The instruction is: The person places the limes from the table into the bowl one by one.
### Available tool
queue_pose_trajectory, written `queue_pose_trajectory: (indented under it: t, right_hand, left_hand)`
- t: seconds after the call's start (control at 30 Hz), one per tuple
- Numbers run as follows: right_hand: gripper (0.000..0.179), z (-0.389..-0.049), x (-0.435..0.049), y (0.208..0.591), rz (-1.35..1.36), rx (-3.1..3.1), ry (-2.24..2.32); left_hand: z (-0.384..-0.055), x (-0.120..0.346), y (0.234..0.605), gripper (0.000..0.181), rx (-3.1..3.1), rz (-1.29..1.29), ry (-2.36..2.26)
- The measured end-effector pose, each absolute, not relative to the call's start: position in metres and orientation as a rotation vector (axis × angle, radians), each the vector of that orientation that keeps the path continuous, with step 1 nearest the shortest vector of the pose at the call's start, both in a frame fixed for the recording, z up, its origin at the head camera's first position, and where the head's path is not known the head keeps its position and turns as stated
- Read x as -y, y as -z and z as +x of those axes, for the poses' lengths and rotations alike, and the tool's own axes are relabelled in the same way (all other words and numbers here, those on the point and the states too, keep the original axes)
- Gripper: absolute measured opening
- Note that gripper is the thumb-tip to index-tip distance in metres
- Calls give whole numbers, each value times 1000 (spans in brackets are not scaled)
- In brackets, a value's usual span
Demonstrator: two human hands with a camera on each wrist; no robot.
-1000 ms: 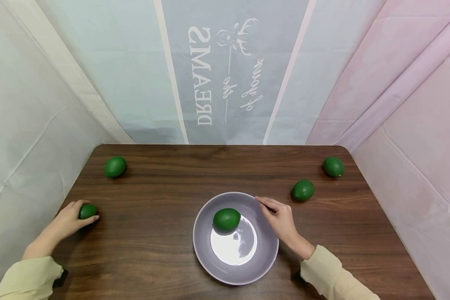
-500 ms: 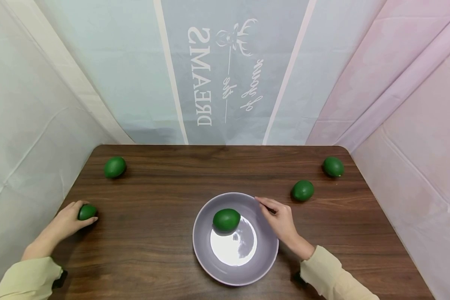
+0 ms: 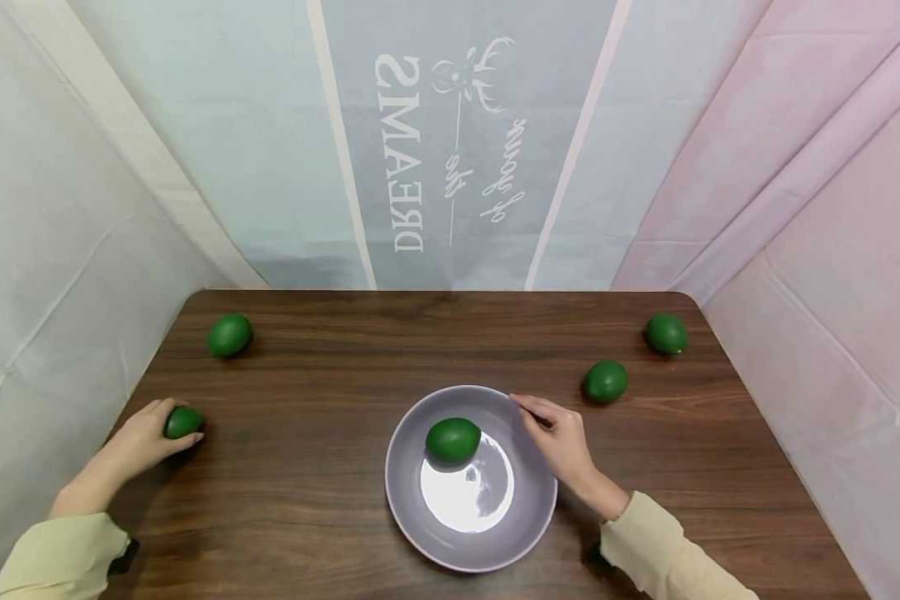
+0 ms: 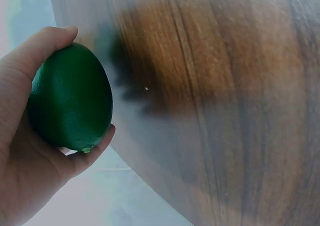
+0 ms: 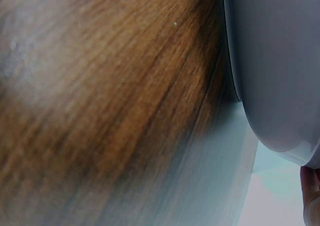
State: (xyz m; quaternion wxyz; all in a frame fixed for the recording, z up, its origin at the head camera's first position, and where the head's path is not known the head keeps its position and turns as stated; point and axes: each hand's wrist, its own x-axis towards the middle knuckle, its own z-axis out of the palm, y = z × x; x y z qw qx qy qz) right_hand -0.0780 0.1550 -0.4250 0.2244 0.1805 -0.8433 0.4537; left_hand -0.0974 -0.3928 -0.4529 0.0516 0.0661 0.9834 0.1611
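Note:
My left hand (image 3: 141,442) grips a dark green lime (image 3: 183,422) at the left side of the table. In the left wrist view the lime (image 4: 72,98) sits between thumb and fingers, its small stem end facing down, with a shadow on the wood beside it. With thumb and fingertips my right hand (image 3: 562,437) pinches the far right rim of a shallow grey-purple bowl (image 3: 408,517). One lime (image 3: 453,440) lies inside that bowl, left of a bright reflection. The right wrist view shows the bowl's outer wall (image 5: 280,61) and a bit of a finger (image 5: 311,196) at its rim.
Another lime (image 3: 229,335) lies at the table's far left corner. Two more limes, one (image 3: 606,381) beyond my right hand and one (image 3: 667,333) near the far right corner, rest on the dark wooden table (image 3: 307,500). Cloth curtains (image 3: 285,167) hang around it.
My left hand has shifted slightly right, bringing the lime with it. The right hand and the bowl have stayed in place.

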Motion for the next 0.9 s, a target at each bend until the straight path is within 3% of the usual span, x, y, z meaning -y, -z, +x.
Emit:
queue_pose_trajectory:
  t: [0.9]
  right_hand:
    - [24,-78,-155,422,499,2336,-1274]
  left_hand:
    - [-105,369,439,51,-3005,329,-517]
